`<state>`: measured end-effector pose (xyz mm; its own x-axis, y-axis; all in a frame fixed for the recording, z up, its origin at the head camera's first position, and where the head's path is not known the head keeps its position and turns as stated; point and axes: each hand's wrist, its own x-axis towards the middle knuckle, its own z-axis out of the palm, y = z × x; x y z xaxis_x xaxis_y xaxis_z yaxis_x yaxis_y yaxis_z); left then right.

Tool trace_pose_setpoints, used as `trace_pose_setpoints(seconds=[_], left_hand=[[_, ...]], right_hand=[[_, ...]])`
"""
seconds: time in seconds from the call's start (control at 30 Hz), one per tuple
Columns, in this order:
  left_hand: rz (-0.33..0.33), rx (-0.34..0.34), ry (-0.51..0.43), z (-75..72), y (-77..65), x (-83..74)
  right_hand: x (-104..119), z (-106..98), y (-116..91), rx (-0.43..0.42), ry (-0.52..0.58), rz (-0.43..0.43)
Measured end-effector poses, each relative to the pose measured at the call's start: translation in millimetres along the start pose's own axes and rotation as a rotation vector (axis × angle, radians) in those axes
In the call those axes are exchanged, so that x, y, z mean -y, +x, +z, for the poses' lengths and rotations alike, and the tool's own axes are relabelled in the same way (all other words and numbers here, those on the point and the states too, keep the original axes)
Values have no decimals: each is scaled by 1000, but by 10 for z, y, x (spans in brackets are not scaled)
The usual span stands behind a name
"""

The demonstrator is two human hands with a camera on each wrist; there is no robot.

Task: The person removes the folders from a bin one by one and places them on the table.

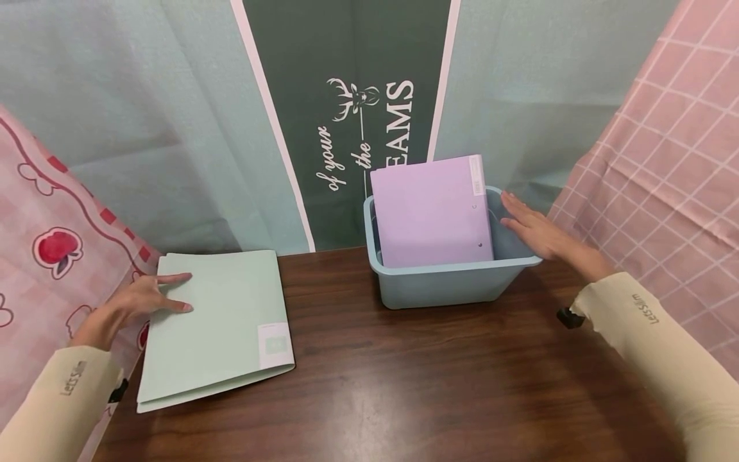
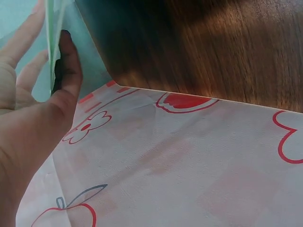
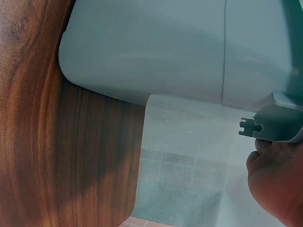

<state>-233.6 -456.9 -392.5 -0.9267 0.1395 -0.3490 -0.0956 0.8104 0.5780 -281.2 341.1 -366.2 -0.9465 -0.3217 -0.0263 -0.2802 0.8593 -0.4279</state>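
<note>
Pale green folder [image 1: 225, 308] lies at the desk's [image 1: 358, 385] back left corner, and the left hand [image 1: 144, 298] pinches its left edge. The right hand [image 1: 534, 230] holds the blue tub [image 1: 439, 287] by its right rim, near the back edge. A purple binder [image 1: 433, 215] leans inside. I think getting hold of the green one is the step; lifting it would need a firm pinch.

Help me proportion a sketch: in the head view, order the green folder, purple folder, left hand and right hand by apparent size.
1. Green folder
2. Purple folder (visible part)
3. Left hand and right hand: too alike to rank
</note>
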Motion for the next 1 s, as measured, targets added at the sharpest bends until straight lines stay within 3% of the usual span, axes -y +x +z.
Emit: trace_pose_setpoints(seconds=[0.33,0.6,1.0], left_hand=[[32,-59,89,50,56,100],[77,-105,167,7,108,241],[38,-58,167,-49,172,360]], right_hand=[[-3,-3,-26,13,2,13],[-14,7,-30,7,10,15],[-26,23,-6,-31,2,-10]])
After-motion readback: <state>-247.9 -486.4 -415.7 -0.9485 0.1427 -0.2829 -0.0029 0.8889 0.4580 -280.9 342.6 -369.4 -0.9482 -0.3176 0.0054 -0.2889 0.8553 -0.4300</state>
